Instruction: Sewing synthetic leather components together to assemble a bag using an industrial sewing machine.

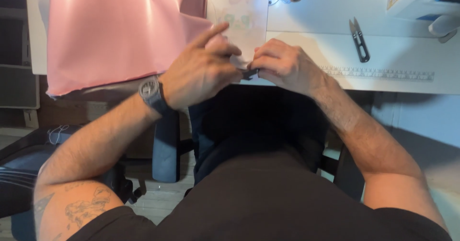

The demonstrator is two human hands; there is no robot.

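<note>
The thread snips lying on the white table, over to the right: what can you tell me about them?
The thread snips are a small, dark, metal-looking pair with two narrow blades that meet in a point at the far end and a looped spring handle at the near end. They lie flat on the white table, blades nearly closed, just beyond the printed ruler strip. Nothing touches them; both hands work well to their left.

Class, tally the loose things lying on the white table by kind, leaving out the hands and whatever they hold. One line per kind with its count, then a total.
Pink fabric sheet: 1
Printed patterned cloth: 1
Thread snips: 1
Total: 3
</note>
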